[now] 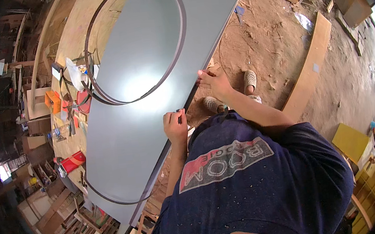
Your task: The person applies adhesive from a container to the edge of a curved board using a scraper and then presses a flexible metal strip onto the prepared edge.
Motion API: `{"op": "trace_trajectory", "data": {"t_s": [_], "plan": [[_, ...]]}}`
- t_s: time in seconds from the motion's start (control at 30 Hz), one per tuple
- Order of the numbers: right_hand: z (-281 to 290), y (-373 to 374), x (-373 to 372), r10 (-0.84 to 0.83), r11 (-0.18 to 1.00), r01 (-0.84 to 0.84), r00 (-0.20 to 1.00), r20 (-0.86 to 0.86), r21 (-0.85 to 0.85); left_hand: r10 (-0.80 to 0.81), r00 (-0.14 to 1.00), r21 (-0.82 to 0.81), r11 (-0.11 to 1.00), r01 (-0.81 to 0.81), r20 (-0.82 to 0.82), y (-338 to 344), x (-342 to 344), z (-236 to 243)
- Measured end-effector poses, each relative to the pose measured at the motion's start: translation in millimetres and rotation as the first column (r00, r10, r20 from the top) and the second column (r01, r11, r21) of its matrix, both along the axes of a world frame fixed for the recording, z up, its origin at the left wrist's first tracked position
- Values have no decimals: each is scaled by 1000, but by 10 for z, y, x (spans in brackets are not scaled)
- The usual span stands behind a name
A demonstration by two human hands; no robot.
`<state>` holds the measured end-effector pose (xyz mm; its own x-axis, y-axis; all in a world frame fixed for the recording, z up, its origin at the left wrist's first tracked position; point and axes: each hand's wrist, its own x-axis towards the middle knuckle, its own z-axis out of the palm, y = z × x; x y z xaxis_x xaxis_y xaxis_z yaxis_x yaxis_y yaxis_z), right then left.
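A long grey panel lies on a wooden workbench in front of me. Dark edge banding strip loops in a wide coil over the panel, and a dark length of it runs along the near edge between my hands. My left hand is closed at that edge, thumb and forefinger pinched on a dark bit of the strip. Farther along the same edge, my right hand has its thumb and fingers pressed together on the strip. Its fingertips are partly hidden by the hand.
On the bench's left side lie a red box, an orange box, a clear bottle and scraps of strip. A long wooden board rests on the dirt floor to the right. A yellow panel stands behind it.
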<state>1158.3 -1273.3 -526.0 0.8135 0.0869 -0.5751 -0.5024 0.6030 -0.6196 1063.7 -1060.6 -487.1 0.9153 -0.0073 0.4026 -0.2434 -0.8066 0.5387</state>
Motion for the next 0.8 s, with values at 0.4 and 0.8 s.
{"op": "trace_trajectory", "data": {"t_s": [0.4,0.8], "plan": [[-77,-14,47,96,973,-98,995,-18,-209,37,999,34,999,-37,6,132,-176,-29],[-236,-125,2,104,994,-105,989,105,6,21,1000,4,1000,-21,11,141,-158,-51]]}}
